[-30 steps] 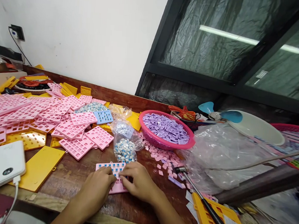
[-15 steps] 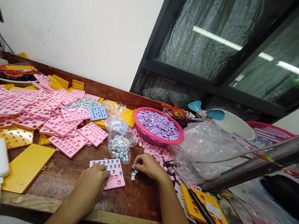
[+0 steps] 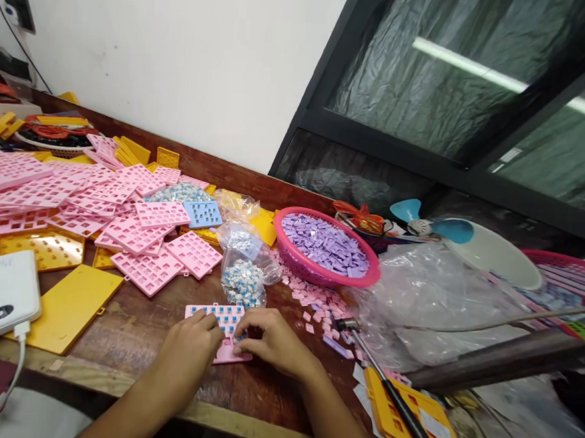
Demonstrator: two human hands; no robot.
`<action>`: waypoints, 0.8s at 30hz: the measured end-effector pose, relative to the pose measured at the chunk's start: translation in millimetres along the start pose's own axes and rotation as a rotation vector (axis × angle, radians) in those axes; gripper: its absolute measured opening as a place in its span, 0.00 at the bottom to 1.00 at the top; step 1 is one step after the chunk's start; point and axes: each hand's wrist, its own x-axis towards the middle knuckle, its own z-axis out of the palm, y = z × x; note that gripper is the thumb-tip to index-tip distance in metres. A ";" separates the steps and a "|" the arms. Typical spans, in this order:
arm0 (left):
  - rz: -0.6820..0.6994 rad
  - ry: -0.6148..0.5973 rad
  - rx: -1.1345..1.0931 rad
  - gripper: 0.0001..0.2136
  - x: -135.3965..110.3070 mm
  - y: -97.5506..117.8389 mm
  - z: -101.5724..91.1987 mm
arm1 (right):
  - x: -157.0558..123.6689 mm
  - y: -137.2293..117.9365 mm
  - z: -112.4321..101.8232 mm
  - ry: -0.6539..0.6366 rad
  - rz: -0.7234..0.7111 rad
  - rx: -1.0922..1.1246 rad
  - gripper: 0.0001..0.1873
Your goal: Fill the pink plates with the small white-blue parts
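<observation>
A small pink grid plate (image 3: 215, 315) with blue-and-white parts set in its far rows lies on the wooden bench near the front edge. My left hand (image 3: 189, 348) rests on its left half with fingers curled down on it. My right hand (image 3: 272, 341) covers its right half, fingertips pinched over the plate; anything between them is hidden. Just behind the plate stands an open clear bag of small blue-and-white parts (image 3: 242, 283).
Heaps of pink grid plates (image 3: 136, 235) and yellow plates (image 3: 66, 306) fill the left. A white power bank (image 3: 0, 295) lies front left. A pink basket of lilac caps (image 3: 326, 247), loose pink caps, crumpled plastic, a metal bar (image 3: 503, 357) and a yellow plate (image 3: 409, 417) lie right.
My right hand came back from the loose blue-and-white parts to the right of the plate and now sits over the plate's right half. My left hand stayed on the plate.
</observation>
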 end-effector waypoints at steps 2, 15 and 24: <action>-0.003 0.006 0.027 0.10 -1.4 1.4 2.0 | 1.6 -0.4 5.3 -0.014 -0.055 -0.094 0.04; 0.085 0.000 0.139 0.11 -1.8 2.3 1.5 | -1.6 -5.3 1.0 -0.072 -0.051 -0.174 0.04; 0.044 -0.097 -0.011 0.09 -12.5 6.9 -22.7 | -4.7 -12.9 -0.7 -0.123 -0.061 -0.191 0.06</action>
